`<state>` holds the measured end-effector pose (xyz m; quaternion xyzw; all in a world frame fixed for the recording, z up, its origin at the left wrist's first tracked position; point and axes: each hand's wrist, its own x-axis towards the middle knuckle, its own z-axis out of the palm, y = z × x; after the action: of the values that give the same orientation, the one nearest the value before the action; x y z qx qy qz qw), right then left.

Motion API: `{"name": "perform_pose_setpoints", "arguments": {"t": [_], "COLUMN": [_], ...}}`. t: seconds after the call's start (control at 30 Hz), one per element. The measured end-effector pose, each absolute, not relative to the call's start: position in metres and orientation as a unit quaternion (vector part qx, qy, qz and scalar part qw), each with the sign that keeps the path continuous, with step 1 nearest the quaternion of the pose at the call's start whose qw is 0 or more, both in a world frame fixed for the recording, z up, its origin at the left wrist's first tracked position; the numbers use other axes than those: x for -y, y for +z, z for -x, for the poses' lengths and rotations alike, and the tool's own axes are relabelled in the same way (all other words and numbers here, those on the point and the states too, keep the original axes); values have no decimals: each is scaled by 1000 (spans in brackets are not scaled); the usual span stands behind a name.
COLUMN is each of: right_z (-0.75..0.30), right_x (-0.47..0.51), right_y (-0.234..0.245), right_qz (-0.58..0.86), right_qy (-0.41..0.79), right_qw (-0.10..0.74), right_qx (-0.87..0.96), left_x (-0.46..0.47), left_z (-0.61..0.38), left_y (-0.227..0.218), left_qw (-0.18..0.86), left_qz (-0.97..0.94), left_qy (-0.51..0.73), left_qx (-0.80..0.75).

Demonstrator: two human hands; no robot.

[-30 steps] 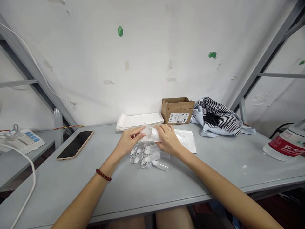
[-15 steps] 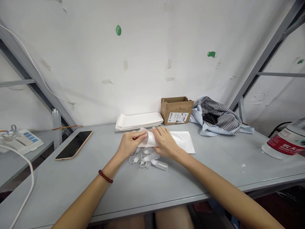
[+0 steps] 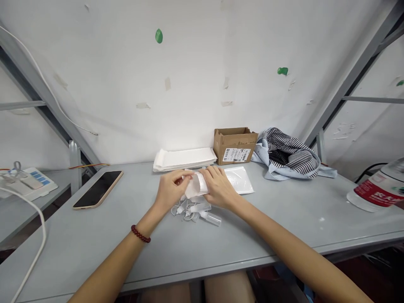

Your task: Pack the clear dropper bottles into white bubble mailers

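A white bubble mailer [image 3: 240, 180] is held above the middle of the table, its open end toward the left and its body stretching out to the right. My right hand [image 3: 220, 187] is wrapped over the mailer near its mouth. At that end, my left hand [image 3: 171, 187] is closed in a pinch on the edge of the flap, though its fingers are slightly blurred. Just below the mailer lies a small heap of clear plastic squeeze bottles [image 3: 211, 218] with thin tips and looped cap straps, partly hidden by the mailer and my hands.
Behind the hands lies a stack of white mailers [image 3: 186, 158], beside an open cardboard box [image 3: 237, 148]. Striped cloth [image 3: 288, 155] is bunched at the back right. A large water bottle [image 3: 380, 185] stands far right; a phone [image 3: 99, 190] lies left on the grey table [image 3: 176, 252].
The mailer's far end has shifted slightly up and left. Its mouth now gapes wider, and my left hand has moved a little outward along the flap.
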<state>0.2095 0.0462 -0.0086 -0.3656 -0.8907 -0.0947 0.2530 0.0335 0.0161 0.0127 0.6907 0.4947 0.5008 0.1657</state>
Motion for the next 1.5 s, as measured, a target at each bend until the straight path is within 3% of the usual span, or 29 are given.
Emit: {"name": "perform_pose_setpoints", "arguments": {"t": [0.1,0.23,0.43,0.53,0.77,1.07,1.2,1.37,1.5], "right_z": [-213,-214,-211,-211,-212,-208,-207,-209,-210], "right_x": [-48,-48,-51,-54,-59,-44,-43,-47,-46], "right_y": [-7,-9,-15,-19,-20,-3,-1,-3,1], "right_qz": [374,337,239,233,245,240,208,185,201], "right_qy": [-97,-126,-189,-178,-210,-202,-213,-230,-237], "right_qw": [263,293,363,370,404,496,506,541,548], "right_qx": [884,886,881,881,856,810,810,787,777], "left_x": [-21,-23,-23,-23,-25,-25,-23,-28,-25], "left_z": [-27,-25,-26,-27,-28,-33,-35,-30,-33], "left_y": [17,19,19,17,-5,-12,-10,-16,-15], "left_qw": [196,399,491,416,59,-166,-195,-145,-72], "left_qz": [-611,-585,-493,-545,-810,-822,-830,-838,-812], "left_qy": [505,392,489,521,416,394,394,351,417], "left_qx": [-577,-587,-526,-509,-409,-375,-343,-392,-401]}}
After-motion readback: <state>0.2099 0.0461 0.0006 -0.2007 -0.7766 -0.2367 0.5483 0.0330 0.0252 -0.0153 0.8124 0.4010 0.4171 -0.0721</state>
